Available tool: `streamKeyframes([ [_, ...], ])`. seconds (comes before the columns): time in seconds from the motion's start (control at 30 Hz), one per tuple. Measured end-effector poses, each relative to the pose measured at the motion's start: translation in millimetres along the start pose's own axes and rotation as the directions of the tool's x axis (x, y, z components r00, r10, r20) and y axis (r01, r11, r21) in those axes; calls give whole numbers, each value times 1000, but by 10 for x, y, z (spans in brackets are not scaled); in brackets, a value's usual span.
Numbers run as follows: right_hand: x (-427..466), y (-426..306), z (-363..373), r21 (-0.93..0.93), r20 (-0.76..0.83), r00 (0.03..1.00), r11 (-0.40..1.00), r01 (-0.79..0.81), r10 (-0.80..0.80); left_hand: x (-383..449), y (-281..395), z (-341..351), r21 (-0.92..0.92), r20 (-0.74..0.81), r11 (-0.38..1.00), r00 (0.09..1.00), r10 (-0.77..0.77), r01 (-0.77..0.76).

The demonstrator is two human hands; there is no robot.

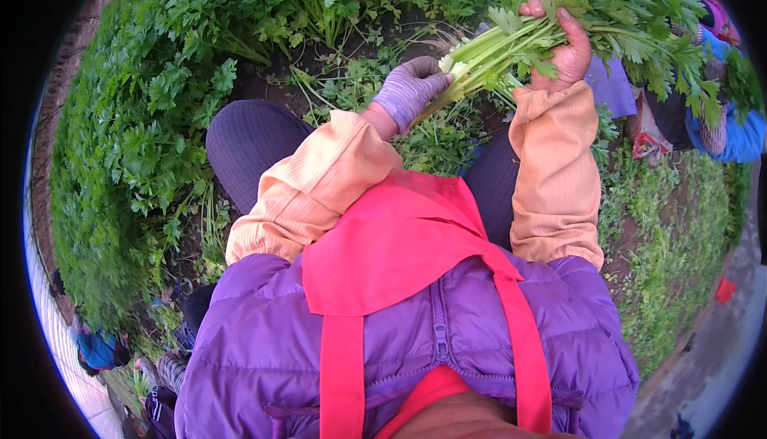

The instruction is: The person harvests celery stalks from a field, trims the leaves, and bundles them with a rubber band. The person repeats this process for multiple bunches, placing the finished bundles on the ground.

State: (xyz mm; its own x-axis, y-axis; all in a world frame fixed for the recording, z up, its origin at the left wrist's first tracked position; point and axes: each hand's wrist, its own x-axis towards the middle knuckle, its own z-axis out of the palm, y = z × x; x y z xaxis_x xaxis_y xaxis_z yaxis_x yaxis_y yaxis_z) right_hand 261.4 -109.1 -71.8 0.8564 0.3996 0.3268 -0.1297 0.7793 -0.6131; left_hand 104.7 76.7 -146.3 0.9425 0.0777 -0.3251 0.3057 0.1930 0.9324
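Note:
A bunch of leafy celery (500, 43) is held up ahead of my knees, with its pale cut-looking base to the left and its leaves spreading right. Bare fingers of my right hand (566, 49) wrap around the stalks near where the leaves begin. My left hand (413, 82), in a purple knit glove with a grey palm, pinches the stalks by the base. One yellowish stalk (437, 106) slants down beside the glove. Thin roots (446, 40) show behind the base, and I cannot tell which plant they belong to.
Dense standing celery (144, 109) grows ahead and to the left. Loose leaves and stalks (437, 145) litter the soil between my knees. A person in blue sleeves (731, 133) is at the right, near a red and white bag (650, 130). Other people (99, 349) are at lower left.

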Motion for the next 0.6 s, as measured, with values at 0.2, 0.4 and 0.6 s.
streamKeyframes([
  [0.2, 11, -197, -21, 137, -110, 994, 991, -4, 19, 284, -793, -911, -553, 29, 823, 990, -135, 128],
  [0.4, 49, -243, -151, 154, -238, 971, 988, 28, 9, 366, -1446, -1483, 857, -423, 297, 904, -60, 421],
  [0.6, -94, 285, 343, -231, -506, 863, 963, -137, 1, 119, -276, -352, 649, -75, 708, 903, 423, -278],
])
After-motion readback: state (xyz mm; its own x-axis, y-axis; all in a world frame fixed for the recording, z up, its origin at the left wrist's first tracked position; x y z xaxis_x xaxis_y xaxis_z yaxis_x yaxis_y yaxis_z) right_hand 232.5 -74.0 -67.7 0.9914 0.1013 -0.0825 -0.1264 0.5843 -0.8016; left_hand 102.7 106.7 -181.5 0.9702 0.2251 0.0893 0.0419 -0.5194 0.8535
